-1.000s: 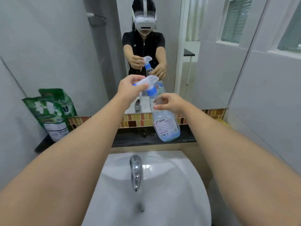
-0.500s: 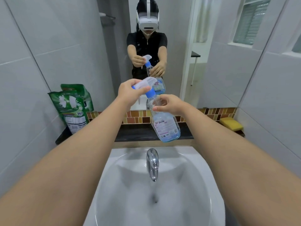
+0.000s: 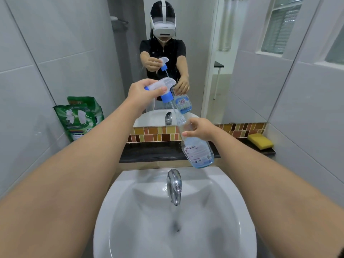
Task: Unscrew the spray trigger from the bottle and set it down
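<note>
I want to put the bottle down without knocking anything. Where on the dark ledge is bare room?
The dark ledge is bare between the green detergent bag at its left end and the yellow sponge at its right. The right hand holds the bottle over part of this stretch. The ends are crowded.

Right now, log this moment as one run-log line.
left hand: grips spray trigger head, lifted off | right hand: grips spray bottle neck | dip tube: partly out | below: sink basin
</note>
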